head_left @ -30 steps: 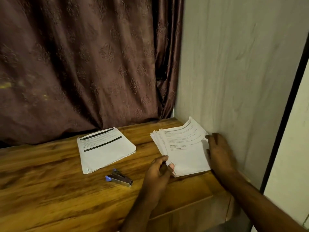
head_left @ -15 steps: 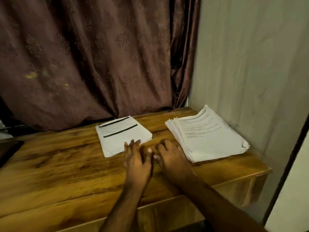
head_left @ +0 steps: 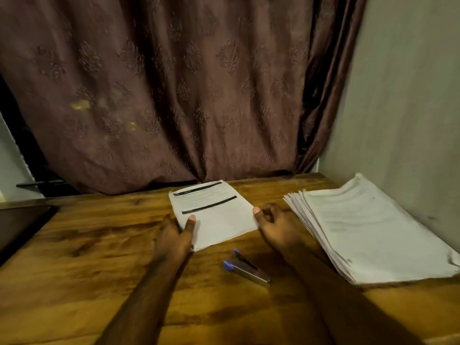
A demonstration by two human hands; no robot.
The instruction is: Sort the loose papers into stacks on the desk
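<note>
both hands have moved forward from the bare wood to the smaller paper stack (head_left: 214,215), and the stapler (head_left: 246,268) they covered half a second ago is exposed again.

nearest on the wooden desk (head_left: 74,270), the stapler, metal with blue ends, lies on its side between the two forearms, just in front of the smaller stack and not touching it.

smaller stack: white printed sheets, two black bars across the top page, edges roughly squared, set at an angle at mid-desk. larger stack (head_left: 368,232): thick, white, left edges fanned, lying at the right end of the desk close to the wall (head_left: 410,108); print too blurred to read. the stacks are apart.

a dark flat object (head_left: 22,225) sits at the left edge of the desk. a brown patterned curtain (head_left: 161,95) hangs behind.

left hand (head_left: 174,235): grips the stack's near-left edge, thumb on the top sheet; the other fingers are hidden. right hand (head_left: 276,222): fingers curled, thumb tip touching the stack's right edge; whether it grips cannot be determined.
</note>
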